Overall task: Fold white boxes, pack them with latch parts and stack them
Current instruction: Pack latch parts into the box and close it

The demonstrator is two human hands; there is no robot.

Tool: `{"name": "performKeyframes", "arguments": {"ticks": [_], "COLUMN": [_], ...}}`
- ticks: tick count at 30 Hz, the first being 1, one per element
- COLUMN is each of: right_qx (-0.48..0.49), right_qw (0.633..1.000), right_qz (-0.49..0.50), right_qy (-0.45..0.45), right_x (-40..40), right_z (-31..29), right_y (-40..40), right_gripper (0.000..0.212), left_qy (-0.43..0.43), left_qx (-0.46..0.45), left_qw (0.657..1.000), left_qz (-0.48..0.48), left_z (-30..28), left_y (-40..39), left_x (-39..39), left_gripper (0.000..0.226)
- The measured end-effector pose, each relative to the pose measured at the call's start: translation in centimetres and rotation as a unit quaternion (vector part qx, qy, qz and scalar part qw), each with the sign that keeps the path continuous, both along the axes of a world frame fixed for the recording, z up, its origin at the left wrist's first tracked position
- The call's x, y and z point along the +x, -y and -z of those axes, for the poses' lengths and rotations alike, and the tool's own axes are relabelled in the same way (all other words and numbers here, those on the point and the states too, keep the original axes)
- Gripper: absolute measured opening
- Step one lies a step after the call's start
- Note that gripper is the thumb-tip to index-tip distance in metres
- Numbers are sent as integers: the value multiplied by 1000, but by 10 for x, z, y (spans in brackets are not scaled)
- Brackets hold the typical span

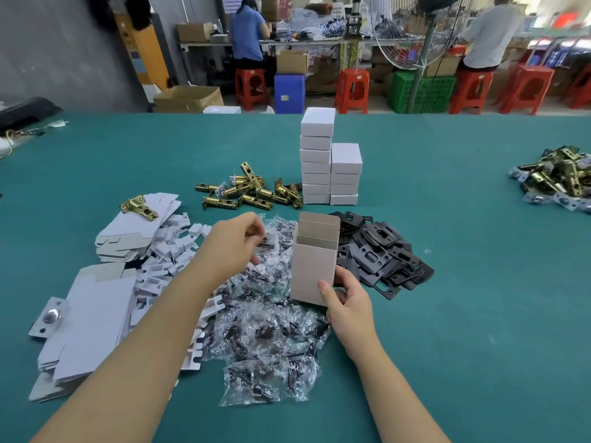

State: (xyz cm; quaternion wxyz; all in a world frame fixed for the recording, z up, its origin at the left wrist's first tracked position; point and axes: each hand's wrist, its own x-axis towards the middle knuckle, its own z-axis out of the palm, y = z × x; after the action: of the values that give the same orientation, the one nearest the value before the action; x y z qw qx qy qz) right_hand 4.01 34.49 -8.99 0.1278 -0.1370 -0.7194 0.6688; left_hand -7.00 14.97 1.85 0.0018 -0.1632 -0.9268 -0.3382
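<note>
My right hand [347, 302] grips the bottom of an open white box [315, 260], held upright with its top flap raised. My left hand [238, 239] pinches a small clear screw bag [267, 243] just left of the box, above the pile of screw bags [268, 340]. Black strike plates [380, 254] lie in a heap to the right of the box. Brass latch bolts [252, 191] lie further back. Two stacks of closed white boxes [329, 167] stand behind them. Flat unfolded box blanks [92, 318] lie at the left.
White cardboard inserts [172, 251] are scattered between the blanks and the bags. A second heap of brass latches [556, 180] lies at the far right of the green table [479, 282]. Beyond the table's far edge, people sit on red stools at benches.
</note>
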Motion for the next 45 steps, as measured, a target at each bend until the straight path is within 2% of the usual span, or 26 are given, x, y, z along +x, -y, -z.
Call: {"name": "performKeyframes", "arguments": {"ticks": [4,5,8,11,13,15,17,19,21,26,31,34,36,38,40,43,45], "right_qx": [4,4,9,14,16,8,-4,-8,-4,6,32,101,146,171,178,186,177], "right_qw": [1000,1000,1000,1000,1000,1000,1000,999,999,999,997,990,981,974,971,969,973], "right_qz": [-4,-3,-7,-9,-12,-17,-22,-29,-32,-30,-24,17,48,55,49,41,38], "right_qy": [3,3,0,-6,-6,-8,-13,-21,-28,-35,-58,-99,-121,-138,-151,-157,-145], "right_x": [0,1,1,1,1,0,1,1,1,-1,1,2,3,3,2,0,-2], "right_z": [-1,-1,-2,-2,-2,-1,0,1,1,2,2,0,0,2,3,7,8], "right_y": [0,0,0,0,0,0,1,1,1,1,2,3,2,2,3,0,-2], "right_gripper": [36,36,36,36,35,34,31,28,27,29,34,56,68,71,67,57,53], "left_qy": [-52,-57,-21,-23,-35,-50,-77,-119,-147,-128,-106,-133,-147,-166,-162,-33,72], "left_qx": [-105,-97,41,170,230,243,191,75,-27,-149,-184,-199,-151,-39,88,205,243], "left_qw": [993,993,998,985,973,967,976,986,985,976,969,957,962,974,980,978,967], "left_qz": [-17,-22,-44,-35,9,50,76,92,89,90,125,165,174,147,78,-2,-2], "left_z": [1,2,-2,-17,-28,-37,-41,-39,-34,-29,-28,-29,-26,-22,-15,-2,6], "left_y": [3,3,1,-3,-13,-27,-43,-57,-66,-74,-73,-70,-67,-62,-56,-49,-45], "left_x": [1,1,3,9,16,22,25,26,27,29,28,29,29,29,27,20,18], "left_gripper": [11,11,12,14,16,16,10,3,6,16,24,29,26,20,18,21,24]}}
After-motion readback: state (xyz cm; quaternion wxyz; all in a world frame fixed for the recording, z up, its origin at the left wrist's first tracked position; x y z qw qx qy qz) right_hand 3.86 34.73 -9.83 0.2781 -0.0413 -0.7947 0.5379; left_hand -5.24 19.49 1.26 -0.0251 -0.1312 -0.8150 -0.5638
